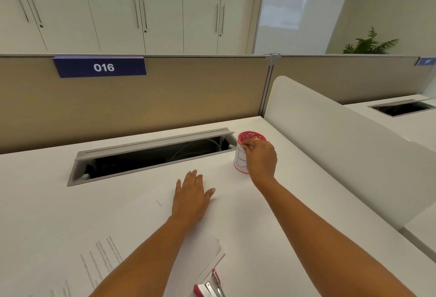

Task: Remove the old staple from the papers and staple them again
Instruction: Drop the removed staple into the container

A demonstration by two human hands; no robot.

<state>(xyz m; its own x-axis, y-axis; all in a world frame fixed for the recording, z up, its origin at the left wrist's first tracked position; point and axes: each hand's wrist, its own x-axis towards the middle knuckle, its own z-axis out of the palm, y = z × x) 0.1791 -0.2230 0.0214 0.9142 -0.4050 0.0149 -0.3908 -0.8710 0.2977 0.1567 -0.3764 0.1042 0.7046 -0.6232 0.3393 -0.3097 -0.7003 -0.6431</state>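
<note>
Our left hand (190, 194) lies flat with fingers spread on the papers (132, 233) at the centre of the frame, pressing them to the white worktop (295, 202), while our right hand (260, 158) reaches to the pink mesh cup (247, 136) right of centre, fingers pinched on something small and yellowish at its rim; we cannot tell what it is. The pink stapler (208, 287) sits at the bottom edge, just beside the lower corner of the sheets. We judge several risks from here. The cup stands close to the open cable tray (151, 155) in the upper middle, so a careless pull could tip it and spill its contents into the slot. If the flat hand lifts too soon, loose sheets may slide out of alignment before restapling. The stapler, near the worktop's front, could be knocked off by a forearm. As for writing, a blue tag (100, 67) on the partition at upper left reads "016"; the printed lines on the papers at lower left are too small to read, and the blue marks on the cup's white wrap are not legible.
</note>
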